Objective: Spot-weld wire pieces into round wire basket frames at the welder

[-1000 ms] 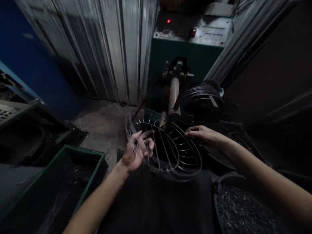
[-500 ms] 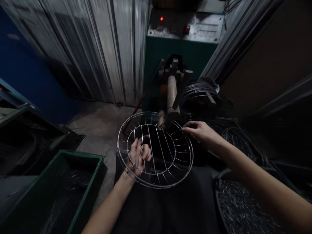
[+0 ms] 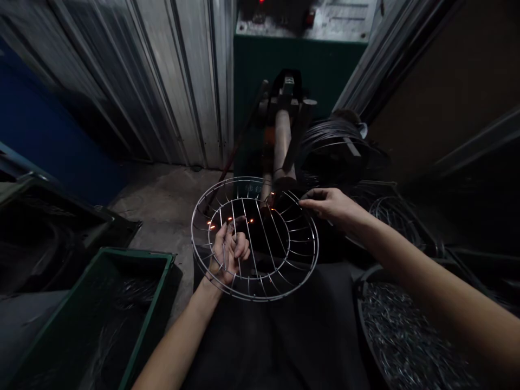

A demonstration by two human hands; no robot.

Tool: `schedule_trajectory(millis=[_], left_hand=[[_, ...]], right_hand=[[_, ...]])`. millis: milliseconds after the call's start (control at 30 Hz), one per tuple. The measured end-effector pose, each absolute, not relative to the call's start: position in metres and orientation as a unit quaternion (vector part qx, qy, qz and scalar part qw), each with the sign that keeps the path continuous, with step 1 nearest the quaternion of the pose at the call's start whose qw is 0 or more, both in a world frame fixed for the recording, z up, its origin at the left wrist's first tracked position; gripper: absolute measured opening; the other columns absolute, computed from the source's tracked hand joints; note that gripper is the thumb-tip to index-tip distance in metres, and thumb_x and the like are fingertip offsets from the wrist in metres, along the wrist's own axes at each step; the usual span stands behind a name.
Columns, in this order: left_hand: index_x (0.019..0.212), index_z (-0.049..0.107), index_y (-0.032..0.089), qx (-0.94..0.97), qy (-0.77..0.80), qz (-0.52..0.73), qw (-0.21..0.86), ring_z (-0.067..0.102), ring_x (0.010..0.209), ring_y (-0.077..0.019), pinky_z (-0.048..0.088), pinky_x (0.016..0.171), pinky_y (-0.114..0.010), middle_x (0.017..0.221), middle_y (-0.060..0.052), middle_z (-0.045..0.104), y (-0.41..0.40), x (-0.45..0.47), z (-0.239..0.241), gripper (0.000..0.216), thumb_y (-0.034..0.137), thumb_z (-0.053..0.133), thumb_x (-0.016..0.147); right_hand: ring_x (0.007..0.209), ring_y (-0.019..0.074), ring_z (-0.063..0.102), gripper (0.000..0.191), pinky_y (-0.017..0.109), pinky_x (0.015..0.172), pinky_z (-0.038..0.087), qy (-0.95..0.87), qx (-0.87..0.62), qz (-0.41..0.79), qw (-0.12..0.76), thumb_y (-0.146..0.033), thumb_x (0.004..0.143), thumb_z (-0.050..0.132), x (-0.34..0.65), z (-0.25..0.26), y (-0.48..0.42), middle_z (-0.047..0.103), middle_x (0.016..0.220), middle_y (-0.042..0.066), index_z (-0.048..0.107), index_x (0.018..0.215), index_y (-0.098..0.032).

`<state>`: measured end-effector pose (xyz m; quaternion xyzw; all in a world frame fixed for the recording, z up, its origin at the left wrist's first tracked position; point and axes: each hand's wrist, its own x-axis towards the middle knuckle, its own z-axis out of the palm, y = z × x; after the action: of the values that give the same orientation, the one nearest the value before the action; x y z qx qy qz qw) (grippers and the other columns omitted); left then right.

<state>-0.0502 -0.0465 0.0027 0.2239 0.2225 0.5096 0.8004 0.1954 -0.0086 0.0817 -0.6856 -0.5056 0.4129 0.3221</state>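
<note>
A round wire basket [image 3: 251, 238] of bright metal, with two outer rings, short curved ribs and straight bars across its inner ring, is held in front of me. My left hand [image 3: 231, 249] is at its left side, mostly behind the bars, with fingers curled around the wires. At the upper right of the rim, my right hand [image 3: 323, 203] is closed in a pinch. The basket's far side meets the spot welder's electrodes [image 3: 266, 203], below a thick metal arm [image 3: 283, 143]. Small orange sparks fly there and above my left hand.
A green crate [image 3: 154, 303] with wire in it stands at left on the floor. At right are a tub of short wire pieces [image 3: 406, 325] and a wire coil [image 3: 333, 135]. The machine's green cabinet [image 3: 337, 59] rises behind, beside corrugated metal sheeting [image 3: 195, 81].
Orange sparks have appeared at the electrodes and across the basket. The whole view has tipped slightly, so basket and hands appear a little higher; both grips look the same.
</note>
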Motion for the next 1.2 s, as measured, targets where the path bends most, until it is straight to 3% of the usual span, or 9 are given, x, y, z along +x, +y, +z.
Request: schedule_trajectory(millis=[267, 833, 1100, 1200], left_hand=[[0.101, 0.06, 0.016, 0.252, 0.259, 0.554, 0.75, 0.029, 0.036, -0.0072, 0.029, 0.042, -0.019, 0.039, 0.008, 0.035, -0.055, -0.048, 0.0, 0.033, 0.043, 0.046, 0.089], [0.104, 0.057, 0.017, 0.251, 0.256, 0.576, 0.735, 0.03, 0.035, -0.0077, 0.028, 0.04, -0.019, 0.039, 0.008, 0.037, -0.038, -0.052, -0.001, 0.033, 0.042, 0.043, 0.089], [0.099, 0.059, 0.017, 0.256, 0.268, 0.574, 0.73, 0.031, 0.036, -0.0077, 0.028, 0.042, -0.02, 0.039, 0.007, 0.036, -0.036, -0.048, -0.005, 0.033, 0.045, 0.047, 0.087], [0.095, 0.058, 0.018, 0.259, 0.261, 0.564, 0.74, 0.033, 0.037, -0.0082, 0.029, 0.042, -0.02, 0.04, 0.007, 0.038, -0.036, -0.05, -0.007, 0.028, 0.042, 0.046, 0.088]], right_hand=[[0.043, 0.0058, 0.034, 0.032, 0.021, 0.04, 0.024, -0.527, -0.67, 0.405, 0.331, -0.041, 0.059, 0.073, 0.187, 0.079, 0.005, 0.044, 0.046, -0.006, 0.062, 0.075, -0.016], [0.048, 0.0061, 0.039, 0.042, 0.022, 0.047, 0.031, -0.561, -0.65, 0.376, 0.348, -0.047, 0.05, 0.076, 0.174, 0.078, 0.038, 0.053, 0.056, -0.003, 0.064, 0.071, -0.013], [0.046, 0.0055, 0.037, 0.039, 0.022, 0.043, 0.028, -0.556, -0.649, 0.381, 0.353, -0.045, 0.051, 0.078, 0.176, 0.075, 0.047, 0.051, 0.052, -0.003, 0.065, 0.07, -0.013], [0.05, 0.0077, 0.044, 0.038, 0.023, 0.047, 0.033, -0.571, -0.64, 0.378, 0.35, -0.045, 0.055, 0.076, 0.179, 0.075, 0.046, 0.057, 0.06, 0.0, 0.066, 0.073, -0.014]])
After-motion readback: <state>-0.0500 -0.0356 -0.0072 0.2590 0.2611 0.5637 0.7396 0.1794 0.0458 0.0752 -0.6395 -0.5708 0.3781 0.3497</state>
